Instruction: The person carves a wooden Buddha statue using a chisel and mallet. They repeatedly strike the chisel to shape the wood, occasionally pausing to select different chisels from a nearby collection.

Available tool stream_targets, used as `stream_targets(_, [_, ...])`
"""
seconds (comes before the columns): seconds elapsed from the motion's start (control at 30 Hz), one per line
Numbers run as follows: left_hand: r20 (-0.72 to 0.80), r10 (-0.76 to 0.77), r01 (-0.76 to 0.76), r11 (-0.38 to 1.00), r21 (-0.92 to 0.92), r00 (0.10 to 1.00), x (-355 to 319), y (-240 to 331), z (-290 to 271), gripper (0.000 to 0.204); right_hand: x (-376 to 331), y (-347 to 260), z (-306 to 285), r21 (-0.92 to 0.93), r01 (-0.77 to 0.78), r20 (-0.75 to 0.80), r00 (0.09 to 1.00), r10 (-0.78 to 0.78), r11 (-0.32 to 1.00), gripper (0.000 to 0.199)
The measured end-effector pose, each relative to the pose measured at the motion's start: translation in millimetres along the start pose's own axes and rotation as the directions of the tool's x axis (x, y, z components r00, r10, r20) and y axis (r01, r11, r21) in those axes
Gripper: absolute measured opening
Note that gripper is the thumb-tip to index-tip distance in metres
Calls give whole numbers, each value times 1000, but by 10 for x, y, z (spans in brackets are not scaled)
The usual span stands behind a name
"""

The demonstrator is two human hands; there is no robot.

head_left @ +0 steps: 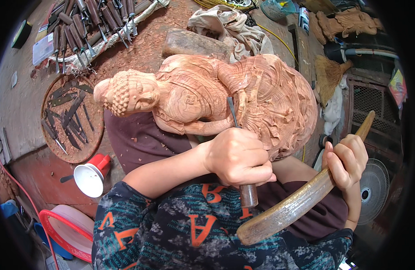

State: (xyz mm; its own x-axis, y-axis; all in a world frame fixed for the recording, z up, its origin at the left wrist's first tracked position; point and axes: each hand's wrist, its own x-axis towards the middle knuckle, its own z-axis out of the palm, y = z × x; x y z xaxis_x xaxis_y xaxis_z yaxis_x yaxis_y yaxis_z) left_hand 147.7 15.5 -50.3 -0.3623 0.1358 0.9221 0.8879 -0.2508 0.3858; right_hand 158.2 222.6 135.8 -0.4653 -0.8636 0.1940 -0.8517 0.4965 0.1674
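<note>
A carved reddish wooden statue [185, 94] of a seated figure with curled hair lies on its back across my lap, head to the left. My left hand [239, 157] is closed round a carving chisel [249, 193] with a dark wooden handle. Its narrow steel blade reaches up to the statue's folded hands; whether the edge touches the wood I cannot tell. To the right, my right hand [347, 162] grips a curved wooden mallet [288, 204] near its thin end. The mallet's thick end hangs low, below the chisel handle and apart from it.
Many chisels [95, 22] lie on a cloth at the upper left. A round tray [49, 135] of flat blades sits beside my leg, near a red and white cup [89, 180]. A wood block [194, 42] and rag [230, 27] lie behind the statue. A fan [371, 193] stands right.
</note>
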Motion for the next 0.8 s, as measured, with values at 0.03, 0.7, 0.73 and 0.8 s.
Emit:
stream_targets(0.03, [10, -12, 12, 1000, -10, 1000, 14, -3, -9, 31, 2, -12, -12, 8, -13, 9, 1000, 13, 1000, 37])
stream_targets(0.7, [-13, 28, -28, 1000, 0, 1000, -13, -68, 14, 31, -67, -70, -40, 67, 27, -25, 999, -25, 997, 44])
stream_targets(0.73, [-8, 23, -22, 1000, 21, 1000, -24, -58, 1, 31, -114, -14, 39, 138, 90, -132, 989, -72, 986, 44])
stream_targets(0.8, [-34, 40, -40, 999, 0, 999, -7, -78, 27, 32, -44, -81, -48, 38, 30, -17, 999, -29, 999, 45])
